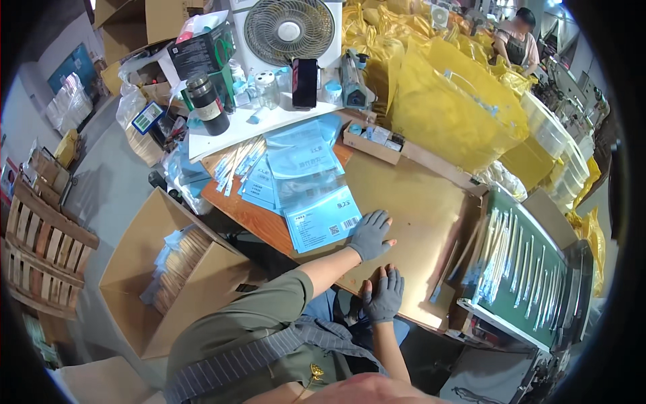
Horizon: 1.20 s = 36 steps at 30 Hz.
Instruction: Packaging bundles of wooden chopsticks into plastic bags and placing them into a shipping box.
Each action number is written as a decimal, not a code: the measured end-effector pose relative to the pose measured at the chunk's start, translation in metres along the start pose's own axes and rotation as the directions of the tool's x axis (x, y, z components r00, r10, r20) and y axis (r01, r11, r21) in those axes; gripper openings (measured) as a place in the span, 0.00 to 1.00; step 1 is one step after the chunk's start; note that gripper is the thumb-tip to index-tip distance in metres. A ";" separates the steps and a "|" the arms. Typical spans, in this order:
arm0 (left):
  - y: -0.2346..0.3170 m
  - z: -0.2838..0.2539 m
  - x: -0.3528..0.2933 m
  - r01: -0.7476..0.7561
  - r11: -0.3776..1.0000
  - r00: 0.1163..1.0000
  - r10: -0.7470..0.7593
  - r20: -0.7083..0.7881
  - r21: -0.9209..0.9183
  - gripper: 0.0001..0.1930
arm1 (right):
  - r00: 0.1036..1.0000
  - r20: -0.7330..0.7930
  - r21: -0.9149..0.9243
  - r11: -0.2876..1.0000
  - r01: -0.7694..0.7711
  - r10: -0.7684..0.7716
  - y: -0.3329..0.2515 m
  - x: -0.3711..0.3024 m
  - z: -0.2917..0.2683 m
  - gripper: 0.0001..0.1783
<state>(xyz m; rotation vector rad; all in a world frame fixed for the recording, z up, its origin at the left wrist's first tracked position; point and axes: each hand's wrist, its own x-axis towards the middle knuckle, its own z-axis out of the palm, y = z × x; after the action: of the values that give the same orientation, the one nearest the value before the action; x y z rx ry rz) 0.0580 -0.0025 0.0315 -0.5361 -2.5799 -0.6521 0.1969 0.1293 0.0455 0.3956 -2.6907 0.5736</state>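
My left hand [371, 236], in a grey glove with bare fingertips, lies flat on the brown worktable [410, 202], palm down and holding nothing. Its wrist is beside the lower right corner of a stack of light-blue printed plastic bags [319, 219]. Nearer to me, my right hand [385, 296], gloved the same way, rests at the table's front edge. Its fingers are stretched out and nothing is in them. Left of the bags lie several thin pale sticks with blue ends [235, 161].
A green conveyor bed [531, 310] on the right carries several slim wrapped sticks. On the left stands an open carton [121, 289] holding bundled sticks. Behind are a white shelf [222, 145] with bottle and phone, a fan [289, 30] and yellow sacks [451, 101]. A person [518, 40] sits far right.
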 end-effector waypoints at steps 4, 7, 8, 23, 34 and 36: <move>0.001 0.003 0.000 0.012 1.000 1.000 -0.012 -0.002 -0.007 0.32 | 1.000 -0.015 0.002 1.000 0.012 -0.012 0.001 0.000 -0.001 0.28; 0.000 0.004 0.002 0.016 1.000 1.000 -0.016 0.018 0.000 0.32 | 1.000 -0.017 0.005 1.000 0.005 -0.005 0.003 0.000 0.001 0.28; 0.001 0.003 0.002 0.012 1.000 1.000 -0.012 0.014 -0.004 0.32 | 1.000 -0.010 0.007 1.000 -0.002 0.002 0.003 -0.001 0.001 0.28; 0.005 0.006 0.006 -0.046 0.999 0.999 0.046 -0.014 0.001 0.31 | 0.594 0.064 0.022 0.594 -0.804 0.802 0.204 0.119 -0.048 0.58; -0.002 0.000 0.018 -0.060 0.985 0.998 0.059 -0.011 -0.159 0.32 | 0.810 0.206 0.597 0.585 -0.549 0.550 0.116 0.141 0.032 0.23; 0.037 -0.014 0.045 0.225 0.934 0.884 -0.076 0.462 -0.277 0.35 | 0.748 0.301 0.746 0.343 -0.571 0.592 0.148 0.112 0.020 0.25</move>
<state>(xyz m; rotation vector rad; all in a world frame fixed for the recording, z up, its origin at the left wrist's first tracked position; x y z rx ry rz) 0.0413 0.0319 0.0777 -0.6525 -2.9833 -1.1406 0.0406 0.2289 0.0229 -0.4474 -2.2794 2.0446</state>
